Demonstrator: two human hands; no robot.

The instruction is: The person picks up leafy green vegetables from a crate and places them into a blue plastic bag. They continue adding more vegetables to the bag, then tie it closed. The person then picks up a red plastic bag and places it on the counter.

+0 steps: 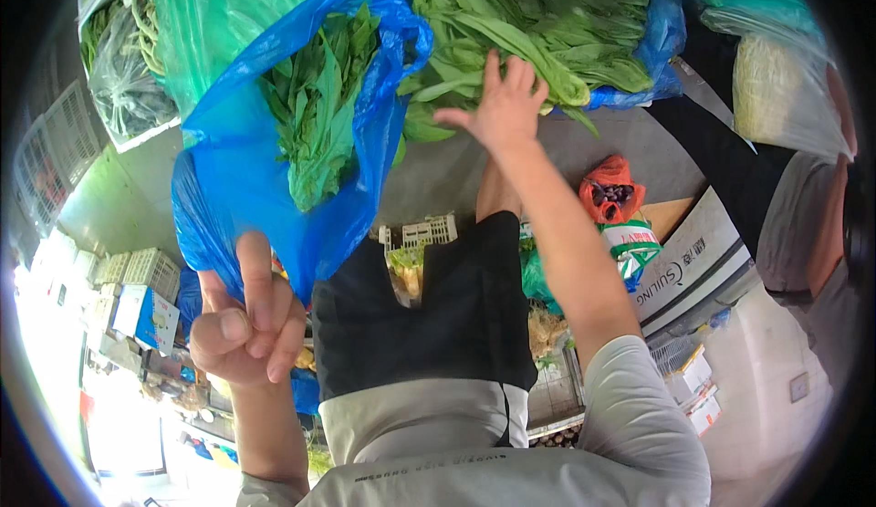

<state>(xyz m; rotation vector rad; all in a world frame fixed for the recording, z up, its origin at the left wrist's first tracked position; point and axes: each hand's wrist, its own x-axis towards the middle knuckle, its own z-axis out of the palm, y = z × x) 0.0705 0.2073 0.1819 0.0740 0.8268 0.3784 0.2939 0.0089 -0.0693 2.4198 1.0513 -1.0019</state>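
My left hand (251,320) is closed on the lower edge of a blue plastic bag (242,174), some of its fingers bent in and others pointing up against the film. The bag's mouth gapes, and a bunch of long leafy greens (319,105) lies inside. To the right, my right hand (506,110) reaches over a large heap of similar leafy greens (547,14). Its thumb is out and its fingers are spread, with the fingertips at the near leaves and stalks. Nothing is visibly gripped in it. Blue plastic (668,32) lies under and beside the heap.
Green plastic (219,14) and a clear bag of vegetables (132,96) are at the far left. A red bag with dark round items (611,192) is beyond my right forearm. A pale bundle in clear plastic (776,87) and another person's sleeve (794,224) are at the right.
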